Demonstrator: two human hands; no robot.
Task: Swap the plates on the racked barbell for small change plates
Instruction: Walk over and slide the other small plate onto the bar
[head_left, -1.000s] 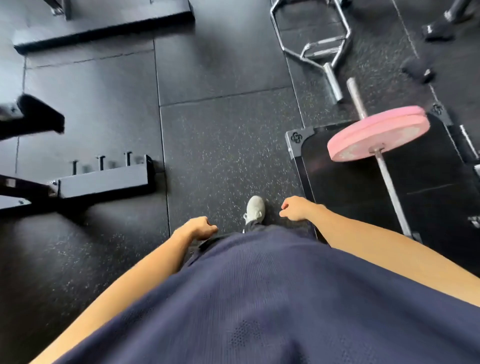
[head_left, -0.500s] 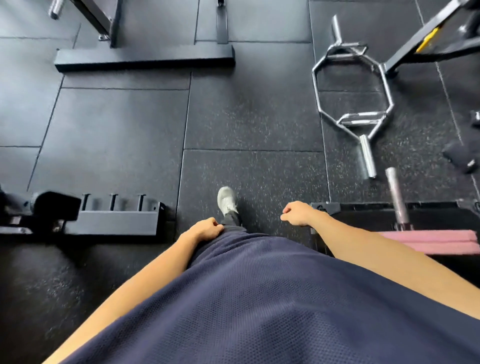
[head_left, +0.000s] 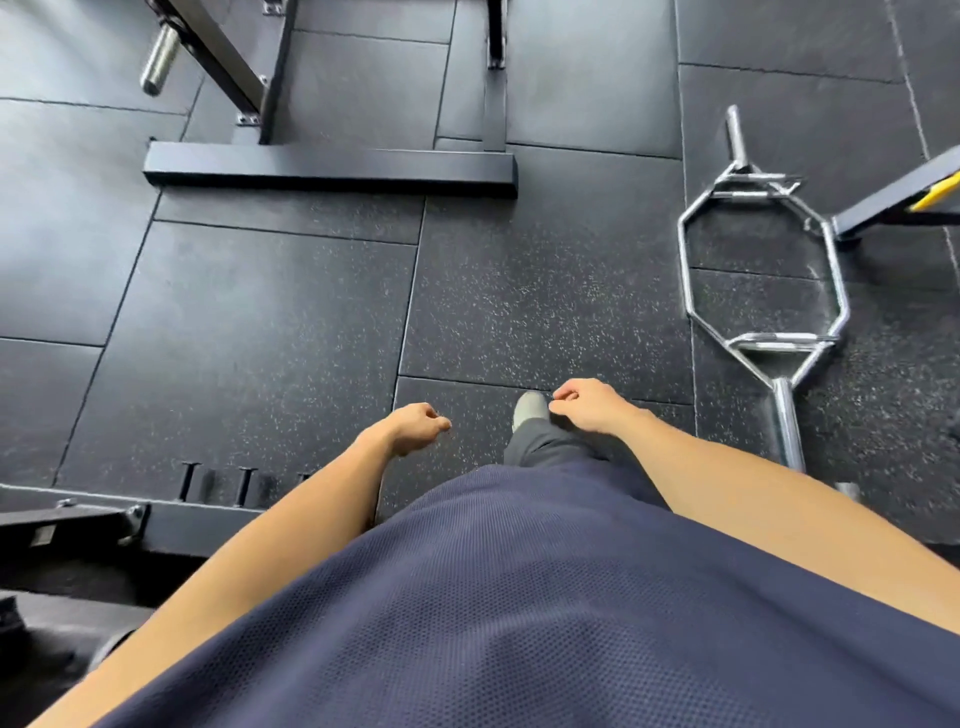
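head view: pink plate gone from sight; rack base (head_left: 332, 169) nearer, both hands empty.

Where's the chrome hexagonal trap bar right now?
The chrome hexagonal trap bar lies flat on the black rubber floor, at the right of the head view, beyond the right hand.

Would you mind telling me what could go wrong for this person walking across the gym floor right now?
The chrome hex bar lies flat on the floor just right of the leading shoe, so a drifting step may catch its sleeve. The black rack base lies across the path ahead, another likely trip point.
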